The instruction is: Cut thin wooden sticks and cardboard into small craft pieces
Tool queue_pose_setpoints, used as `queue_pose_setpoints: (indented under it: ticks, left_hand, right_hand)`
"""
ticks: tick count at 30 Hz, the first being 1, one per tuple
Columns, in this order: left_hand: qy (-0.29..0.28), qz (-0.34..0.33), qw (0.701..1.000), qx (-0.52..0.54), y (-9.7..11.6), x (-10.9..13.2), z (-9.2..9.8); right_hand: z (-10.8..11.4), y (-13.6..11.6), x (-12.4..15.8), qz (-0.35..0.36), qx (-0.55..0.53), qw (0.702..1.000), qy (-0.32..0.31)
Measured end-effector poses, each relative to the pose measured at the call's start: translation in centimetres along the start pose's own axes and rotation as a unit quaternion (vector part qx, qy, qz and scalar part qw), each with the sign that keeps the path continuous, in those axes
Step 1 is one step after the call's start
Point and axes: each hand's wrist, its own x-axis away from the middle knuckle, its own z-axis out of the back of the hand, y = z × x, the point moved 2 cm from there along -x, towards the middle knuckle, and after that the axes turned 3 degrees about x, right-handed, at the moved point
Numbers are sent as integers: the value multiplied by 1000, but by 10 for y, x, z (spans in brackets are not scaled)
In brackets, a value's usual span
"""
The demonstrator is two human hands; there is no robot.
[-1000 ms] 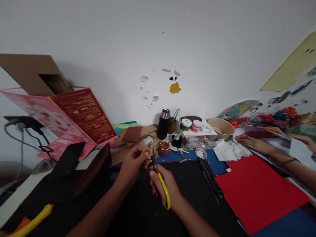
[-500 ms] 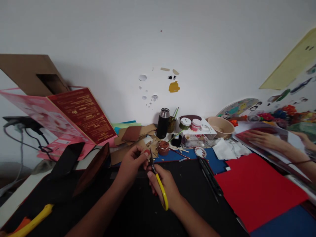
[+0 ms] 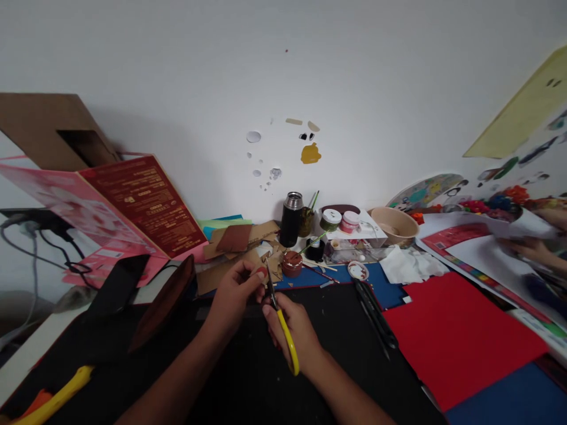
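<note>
Head view: from where I stand, two bare hands work close together above a black mat (image 3: 248,372), toward its far edge.
Left hand (image 3: 234,290): thumb and fingers pinched on a small reddish-brown piece (image 3: 262,272), held up off the mat and partly hidden by the fingertips.
Right hand (image 3: 297,330): curled closed around the handles of yellow-handled scissors (image 3: 289,341), thumb on the near side.
Blades (image 3: 271,287): pointing up and away, right alongside the pinched piece; I cannot tell how far apart they stand, or whether they touch it.
Cardboard scraps (image 3: 210,278): heaped just behind the left hand, with a brown card (image 3: 234,238) lying on top.
Brown paint jar (image 3: 292,265): beyond the scissors, a green stick (image 3: 315,241) slanting up out of it.
Black bottle (image 3: 290,227): upright behind that jar, silver at the neck.
Red sheet (image 3: 465,336): flat on the right, a slim black tool (image 3: 376,316) just to its left, crumpled white tissue (image 3: 411,265) behind.
Pink box (image 3: 144,203): on the left, its dark red panel covered in small print.
Far right: a co-worker's hand (image 3: 531,249), blurred, over some papers (image 3: 482,251).
</note>
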Motion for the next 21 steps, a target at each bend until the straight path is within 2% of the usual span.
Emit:
queue_pose_setpoints:
  ticks: [9,17,21]
  left_hand:
    - [17,17,999,33,-4,-2,-2]
    - [40,21,997,64,-3,0,-6]
    - [28,24,998,51,-6,-2,-3]
  right_hand:
    - [3,-3,-3,36,59,997,37]
    - [3,-2,-4,27,88,995,49]
    - [1,4,-5,13,107,992,58]
